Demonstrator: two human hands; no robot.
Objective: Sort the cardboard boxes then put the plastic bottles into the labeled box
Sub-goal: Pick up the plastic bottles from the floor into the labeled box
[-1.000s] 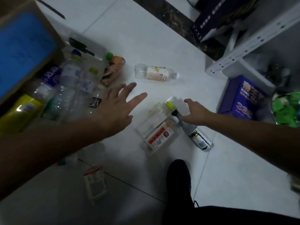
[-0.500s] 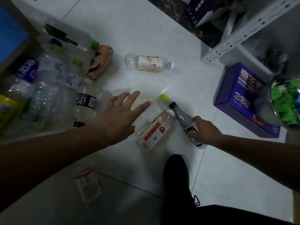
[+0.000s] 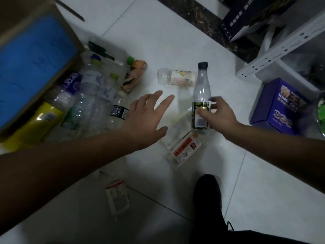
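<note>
Head view, looking down on white floor tiles. Right hand wrapped round clear bottle with dark cap, fingers and thumb closed over its green-and-black label. Barcode panel showing on that label, print too small to read. Held with cap pointing away from the person, base just above flat bottle lying on the tiles. Red-and-white label on that one, with Chinese characters, not legible. Left hand spread wide, fingers straight, holding nothing, hovering near the held bottle. Blurred bottle on the tiles between the two hands.

Farther off, small bottle on its side, pale patterned label, unreadable. To the left, heap of bottles lying against cardboard box with a large blue panel, no writing to be made out on it. In the heap: orange bottle with green cap, black-label bottle, yellow bottle, and purple-label bottle with white characters.

On the right, purple box printed "KING" under big pale Chinese characters, beside white shelf frame. Near the bottom, crushed bottle with red-edged label, and dark shoe.
</note>
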